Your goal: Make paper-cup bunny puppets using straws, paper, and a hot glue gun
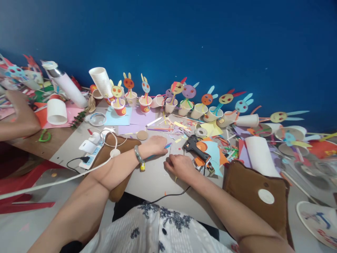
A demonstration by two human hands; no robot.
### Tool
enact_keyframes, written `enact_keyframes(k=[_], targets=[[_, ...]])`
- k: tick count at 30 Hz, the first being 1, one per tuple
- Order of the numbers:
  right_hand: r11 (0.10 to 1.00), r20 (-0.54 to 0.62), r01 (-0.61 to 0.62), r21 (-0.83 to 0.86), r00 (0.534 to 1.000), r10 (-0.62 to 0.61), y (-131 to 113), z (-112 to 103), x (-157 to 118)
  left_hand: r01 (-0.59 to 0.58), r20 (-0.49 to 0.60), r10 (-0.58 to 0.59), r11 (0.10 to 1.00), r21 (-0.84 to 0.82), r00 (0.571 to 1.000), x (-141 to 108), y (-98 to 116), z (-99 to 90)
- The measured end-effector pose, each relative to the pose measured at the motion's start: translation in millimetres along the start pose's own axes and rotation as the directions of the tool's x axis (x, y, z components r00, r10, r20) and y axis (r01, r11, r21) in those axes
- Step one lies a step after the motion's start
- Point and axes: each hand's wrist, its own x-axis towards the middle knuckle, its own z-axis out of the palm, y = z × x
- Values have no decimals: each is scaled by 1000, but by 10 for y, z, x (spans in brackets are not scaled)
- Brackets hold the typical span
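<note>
In the middle of the table, my left hand [157, 145] is closed around a thin blue and purple strip [167, 145], whose ends stick out past the fingers. My right hand [179, 165] rests on the tabletop just right of it and nearer to me, its fingers curled; whether anything is between them is too small to tell. A black glue gun [196, 148] lies beyond my right hand, over orange and light blue paper [215, 154]. A yellow-ended object [142, 166] lies below my left wrist. Paper scraps [181, 130] and a white pen [154, 122] lie beyond both hands.
Paper cups with rabbit-faced figures [120, 106] line the blue wall. A power strip [92, 154] and white cable are at left, near a tall bottle [65, 86]. Brown cushions [258, 196] lie on both sides. Another person's arm [19, 117] reaches in at far left.
</note>
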Motion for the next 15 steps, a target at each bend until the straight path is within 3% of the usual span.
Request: enact_keyframes(k=[6, 10, 13, 15], targets=[[999, 49, -45, -14, 998, 46, 1, -52, -24, 22, -20, -23, 999, -36, 1000, 23, 1, 23], [997, 43, -70, -34, 996, 72, 26, -39, -16, -42, -117, 14, 969, -243, 993, 159, -126, 122], [995, 13, -86, -45, 996, 87, 50, -7, 0, -124, -237, 12, 877, -464, 971, 271, -212, 170], [994, -38, -106, -39, 994, 105, 73, 8, 12, -180, -283, -4, 763, -621, 959, 318, -244, 179]])
